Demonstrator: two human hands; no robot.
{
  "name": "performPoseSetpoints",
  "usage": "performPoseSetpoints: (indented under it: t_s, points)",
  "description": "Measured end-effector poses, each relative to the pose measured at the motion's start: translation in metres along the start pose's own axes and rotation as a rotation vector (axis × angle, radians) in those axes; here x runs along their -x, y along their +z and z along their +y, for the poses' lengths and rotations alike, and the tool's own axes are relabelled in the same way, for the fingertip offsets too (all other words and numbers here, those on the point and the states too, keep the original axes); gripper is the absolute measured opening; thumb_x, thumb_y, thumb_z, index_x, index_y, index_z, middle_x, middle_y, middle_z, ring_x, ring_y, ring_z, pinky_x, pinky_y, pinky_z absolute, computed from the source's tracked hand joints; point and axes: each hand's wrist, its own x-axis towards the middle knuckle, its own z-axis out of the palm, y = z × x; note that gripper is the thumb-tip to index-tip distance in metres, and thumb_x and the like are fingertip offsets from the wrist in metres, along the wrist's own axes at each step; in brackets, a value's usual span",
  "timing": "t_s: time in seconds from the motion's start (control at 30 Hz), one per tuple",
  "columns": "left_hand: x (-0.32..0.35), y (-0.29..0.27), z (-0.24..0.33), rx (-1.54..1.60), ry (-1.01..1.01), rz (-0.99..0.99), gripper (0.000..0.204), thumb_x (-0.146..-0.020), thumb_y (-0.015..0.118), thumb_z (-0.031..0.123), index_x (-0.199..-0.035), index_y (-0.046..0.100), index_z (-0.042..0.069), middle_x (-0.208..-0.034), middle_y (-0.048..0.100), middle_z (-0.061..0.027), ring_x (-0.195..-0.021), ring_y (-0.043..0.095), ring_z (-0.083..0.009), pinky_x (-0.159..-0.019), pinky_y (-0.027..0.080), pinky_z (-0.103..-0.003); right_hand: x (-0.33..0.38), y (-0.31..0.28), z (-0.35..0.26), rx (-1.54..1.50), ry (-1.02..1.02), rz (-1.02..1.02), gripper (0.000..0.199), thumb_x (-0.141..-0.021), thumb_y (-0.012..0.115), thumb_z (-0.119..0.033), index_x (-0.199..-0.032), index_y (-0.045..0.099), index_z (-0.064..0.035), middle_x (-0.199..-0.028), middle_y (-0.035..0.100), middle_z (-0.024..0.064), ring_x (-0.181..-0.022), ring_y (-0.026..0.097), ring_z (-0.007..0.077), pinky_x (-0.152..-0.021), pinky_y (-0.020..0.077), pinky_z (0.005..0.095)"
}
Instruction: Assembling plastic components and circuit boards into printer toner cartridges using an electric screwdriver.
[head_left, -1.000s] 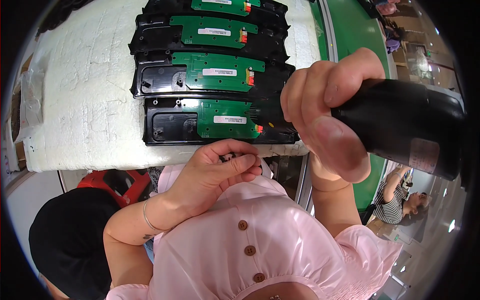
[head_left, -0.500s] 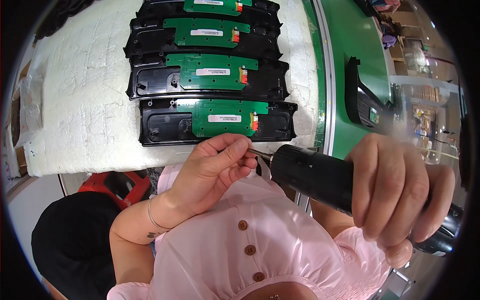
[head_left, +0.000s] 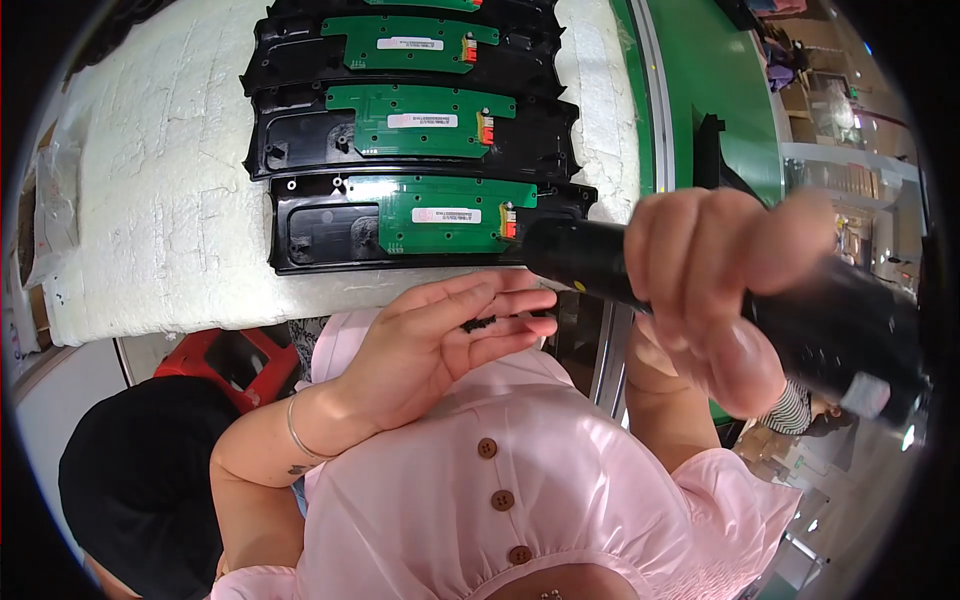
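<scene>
A small heap of tiny black screws [head_left: 478, 324] lies on the fingers of my left hand [head_left: 430, 325], which is palm up with the fingers loosely spread, just in front of the nearest panel. My right hand [head_left: 715, 290] is wrapped round a black electric screwdriver [head_left: 585, 258]. Its nose covers part of the right end of the nearest black plastic panel [head_left: 325, 235]; I cannot make out the bit's tip. On that panel sits a green circuit board [head_left: 410, 235] with a white label and a red-and-white connector [head_left: 509, 221] at its right side.
More black panels [head_left: 295, 135] with green boards line up behind the nearest one on a white foam block [head_left: 160, 220]. A metal rail [head_left: 660, 130] and a green surface [head_left: 740, 90] run along the right. Lower left are a red stool [head_left: 190, 357] and a black rounded thing [head_left: 140, 480].
My left hand has spread from a pinch at the bit, showing the screws. The screwdriver has risen and swung towards the nearest panel's right end. The panels appear slightly higher in view.
</scene>
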Motion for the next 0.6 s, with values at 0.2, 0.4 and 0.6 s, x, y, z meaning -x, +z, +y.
performPoseSetpoints:
  t_s: [0.2, 0.4, 0.6]
  points:
    - [0.003, -0.017, -0.006, -0.099, 0.037, -0.094, 0.025, -0.094, 0.038, 0.016, -0.109, 0.048, -0.002, -0.102, 0.058, -0.0192, -0.093, 0.060, -0.0258, -0.082, 0.050, -0.029, -0.003, -0.003, 0.017, -0.038, 0.000, -0.037, 0.031, -0.066, 0.058, -0.009, -0.092, 0.041, -0.0097, -0.055, 0.044, -0.0053, -0.048, 0.042, 0.0071, -0.049, 0.0327, 0.0217]
    - [0.007, -0.020, -0.008, -0.154, 0.068, -0.076, 0.016, -0.091, 0.046, 0.010, -0.103, 0.052, 0.001, -0.093, 0.061, -0.0135, -0.086, 0.061, -0.0192, -0.078, 0.050, -0.027, -0.005, 0.008, 0.016, 0.010, 0.052, 0.101, 0.026, -0.066, 0.056, -0.009, -0.087, 0.040, -0.0094, -0.056, 0.041, -0.0042, -0.046, 0.038, 0.0068, -0.047, 0.0320, 0.0219]
    - [0.009, -0.020, -0.007, -0.115, 0.125, 0.031, 0.013, -0.087, 0.052, 0.006, -0.099, 0.056, 0.001, -0.090, 0.061, -0.0096, -0.082, 0.060, -0.0147, -0.076, 0.050, -0.025, -0.007, 0.008, 0.020, 0.015, 0.063, 0.076, 0.025, -0.066, 0.056, -0.009, -0.083, 0.038, -0.0097, -0.056, 0.042, -0.0036, -0.046, 0.038, 0.0072, -0.046, 0.0320, 0.0217]
